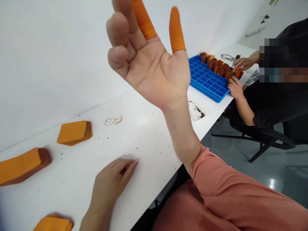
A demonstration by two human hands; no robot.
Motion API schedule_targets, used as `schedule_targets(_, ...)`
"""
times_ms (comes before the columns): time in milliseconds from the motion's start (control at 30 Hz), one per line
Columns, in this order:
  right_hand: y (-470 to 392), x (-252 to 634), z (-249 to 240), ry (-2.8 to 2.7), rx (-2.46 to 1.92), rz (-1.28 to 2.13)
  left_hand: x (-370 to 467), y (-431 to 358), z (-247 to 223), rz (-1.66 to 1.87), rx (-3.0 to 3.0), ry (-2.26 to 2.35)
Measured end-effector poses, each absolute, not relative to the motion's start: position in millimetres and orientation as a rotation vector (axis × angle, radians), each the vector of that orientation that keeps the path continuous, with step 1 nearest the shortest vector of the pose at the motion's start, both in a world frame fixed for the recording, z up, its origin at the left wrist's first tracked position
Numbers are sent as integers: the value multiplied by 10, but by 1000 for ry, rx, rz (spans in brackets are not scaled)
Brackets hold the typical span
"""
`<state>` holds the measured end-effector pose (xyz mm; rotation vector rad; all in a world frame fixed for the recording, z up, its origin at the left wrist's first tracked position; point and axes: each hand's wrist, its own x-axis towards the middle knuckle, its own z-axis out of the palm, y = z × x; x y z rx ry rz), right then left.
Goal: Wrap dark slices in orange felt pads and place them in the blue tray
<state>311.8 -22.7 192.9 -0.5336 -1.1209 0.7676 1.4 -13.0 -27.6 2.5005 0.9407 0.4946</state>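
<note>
My right hand (161, 70) is raised in front of the wall with its palm toward me. Its thumb and forefinger wear orange finger cots (177, 30); the thumb stands apart, the other fingers are loosely bent, and nothing is in it. Low on the white table (134, 192) rests my left hand (113, 176), fingers curled and the thumb tip pressed near the forefinger tip. Whether a tiny thing is pinched there I cannot make out. Nearest to it lie stacks of orange sheets: one stack (73, 132) beyond it, a longer stack (21, 165) at the left, another stack (54, 223) at the bottom edge.
Thin tan rubber bands (113, 120) and dark crumbs lie on the table. A blue compartment tray (209, 80) holds brown-orange bundles (218, 66) at the far right, with a co-worker's hands (237, 86) on them. Glasses (227, 57), a stained clear case (195, 111) and a black chair (262, 138) are nearby.
</note>
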Motion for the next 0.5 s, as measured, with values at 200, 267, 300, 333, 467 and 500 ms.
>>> schedule_targets(200, -320, 2986, 2011, -881, -663, 852, 8, -69, -284, 498, 2537, 892)
schedule_targets(267, -275, 3026, 1980, -845, -599, 880, 23, -66, -251, 482, 2541, 875)
schedule_targets(300, -239, 3058, 1952, -811, -531, 909, 31, -69, -233, 484, 2541, 872)
schedule_targets(333, -199, 3093, 1922, -771, -461, 932, 40, -72, -218, 497, 2540, 871)
schedule_targets(467, -155, 3167, 1882, -908, -438, 923, 63, -86, -185, 518, 2539, 870)
schedule_targets(500, -205, 3145, 1913, -1054, -510, 832, 65, -90, -181, 513, 2540, 873)
